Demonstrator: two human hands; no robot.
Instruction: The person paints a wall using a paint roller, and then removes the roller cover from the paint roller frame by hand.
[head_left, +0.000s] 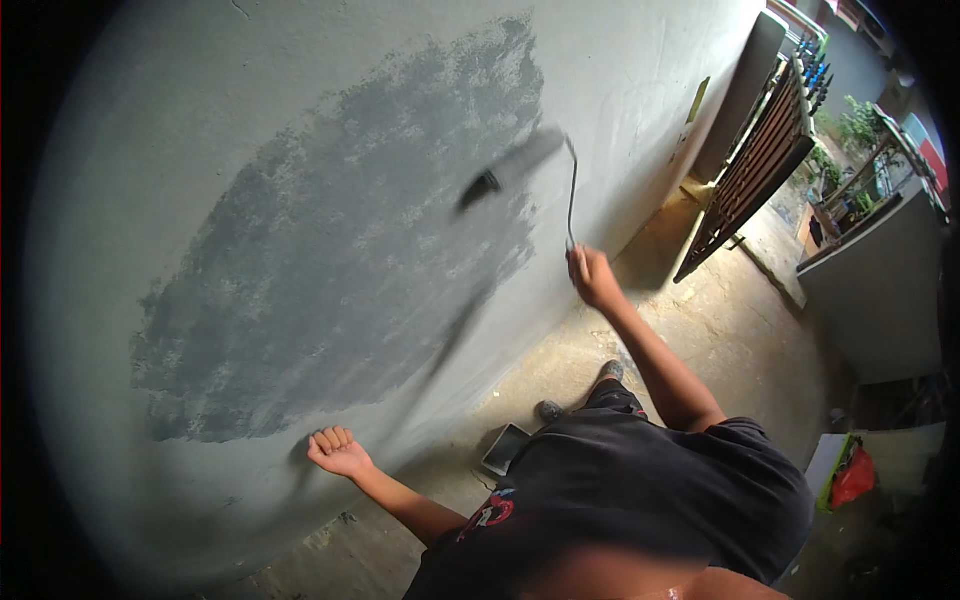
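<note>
My right hand (592, 277) is closed around the handle of a paint roller (531, 156). The roller's thin bent metal frame runs up from my fist, and its grey sleeve is blurred by motion. It lies over the right edge of a dark grey painted patch (337, 262) on a paler wall (600, 67). Uneven, streaky edges surround the patch. Just below the patch's lower left edge, my left hand (339, 451) is curled into a fist with nothing visible in it. Whether it touches the wall, I cannot tell.
A paint tray (505, 450) sits on the concrete floor (712, 337) beside my shoes (550, 411), partly hidden by my shirt. A slatted metal gate (750, 165) stands swung out at the upper right. At the right are plants (862, 127), a low wall (877, 285) and a red plastic bag (853, 478).
</note>
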